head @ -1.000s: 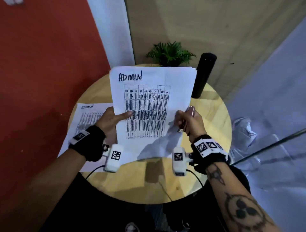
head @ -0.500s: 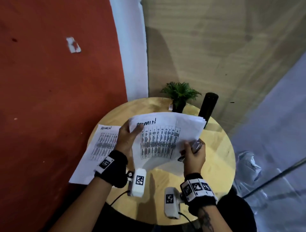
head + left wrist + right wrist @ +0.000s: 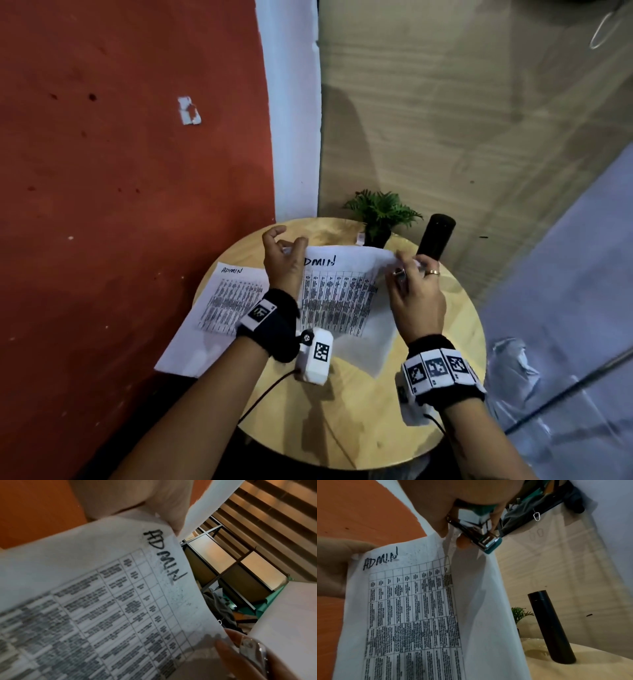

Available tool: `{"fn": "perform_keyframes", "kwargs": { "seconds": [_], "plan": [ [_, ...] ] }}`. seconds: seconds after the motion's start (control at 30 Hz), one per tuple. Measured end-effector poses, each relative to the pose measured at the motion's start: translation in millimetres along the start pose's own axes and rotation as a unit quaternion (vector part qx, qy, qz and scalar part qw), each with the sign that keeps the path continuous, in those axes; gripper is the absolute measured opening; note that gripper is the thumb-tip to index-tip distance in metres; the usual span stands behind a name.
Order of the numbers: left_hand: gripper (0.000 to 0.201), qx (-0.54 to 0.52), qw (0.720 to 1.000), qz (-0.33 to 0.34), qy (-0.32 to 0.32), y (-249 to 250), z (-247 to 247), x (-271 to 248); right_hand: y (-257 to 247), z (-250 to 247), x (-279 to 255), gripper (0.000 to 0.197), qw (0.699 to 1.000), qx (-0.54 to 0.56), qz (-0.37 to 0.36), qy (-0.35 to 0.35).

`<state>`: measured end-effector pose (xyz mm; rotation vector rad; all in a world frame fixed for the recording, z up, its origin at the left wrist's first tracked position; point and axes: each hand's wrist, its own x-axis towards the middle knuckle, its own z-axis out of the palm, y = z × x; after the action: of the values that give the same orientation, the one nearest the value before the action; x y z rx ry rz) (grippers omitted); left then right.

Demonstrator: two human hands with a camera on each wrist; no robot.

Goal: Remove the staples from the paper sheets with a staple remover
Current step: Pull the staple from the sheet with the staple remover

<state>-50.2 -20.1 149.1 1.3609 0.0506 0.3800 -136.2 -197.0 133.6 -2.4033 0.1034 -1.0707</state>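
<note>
A stack of printed sheets [image 3: 337,298] headed "ADMIN" is held up over the round wooden table [image 3: 359,411]. My left hand [image 3: 287,248] pinches its top left corner, with the thumb on the back in the left wrist view. My right hand [image 3: 407,270] is at the top right corner and grips a chrome and teal staple remover [image 3: 477,534], while its fingertips pinch the paper edge [image 3: 447,536]. The remover's tip sits just off that corner. The sheets [image 3: 102,601] fill the left wrist view, with the remover [image 3: 252,649] at the lower right. No staple is visible.
A second printed sheet [image 3: 219,305] lies flat on the table's left side and hangs over the edge. A small green plant [image 3: 380,212] and a tall black bottle [image 3: 436,240] stand at the far edge, just behind the held sheets. A red wall is on the left.
Both hands have moved from the sheets' lower sides up to the top corners. The stack has dropped lower and further from the head camera, which has tilted upward.
</note>
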Motion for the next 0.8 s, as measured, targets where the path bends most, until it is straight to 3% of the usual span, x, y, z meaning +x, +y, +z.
{"fn": "perform_keyframes", "kwargs": {
  "seconds": [0.1,0.17,0.3,0.53,0.6,0.67,0.73,0.8],
  "plan": [
    [0.057,-0.028,0.996,0.002,-0.081,2.9,-17.0,-5.9,-0.8,-5.8,1.2,0.048,1.000,-0.014,-0.002,-0.004],
    [0.068,-0.005,0.987,0.044,-0.155,-1.8,-39.2,-8.5,-1.1,-8.7,2.4,0.040,1.000,-0.023,-0.006,-0.001],
    [0.039,0.133,0.954,0.135,-0.231,-1.3,-76.5,-2.3,2.9,-10.1,1.0,0.036,0.999,-0.043,-0.011,-0.011],
    [0.019,0.179,0.926,0.176,-0.281,4.0,-77.6,5.8,6.5,-11.3,0.7,0.044,0.998,-0.058,-0.016,-0.015],
    [0.009,0.186,0.922,0.190,-0.282,4.3,-77.2,6.4,5.3,-13.7,2.8,0.044,0.998,-0.062,-0.027,0.014],
    [0.005,0.180,0.926,0.193,-0.270,4.8,-78.2,6.4,-6.4,-14.8,7.4,0.036,0.996,-0.018,-0.050,0.070],
    [0.006,0.182,0.927,0.203,-0.259,6.1,-78.7,4.5,-35.9,-15.3,13.4,0.035,0.987,0.104,-0.053,0.115],
    [0.009,0.186,0.926,0.210,-0.253,6.8,-78.2,2.2,-79.3,-11.7,20.7,0.029,0.948,0.293,0.036,0.117]
  ]
}}
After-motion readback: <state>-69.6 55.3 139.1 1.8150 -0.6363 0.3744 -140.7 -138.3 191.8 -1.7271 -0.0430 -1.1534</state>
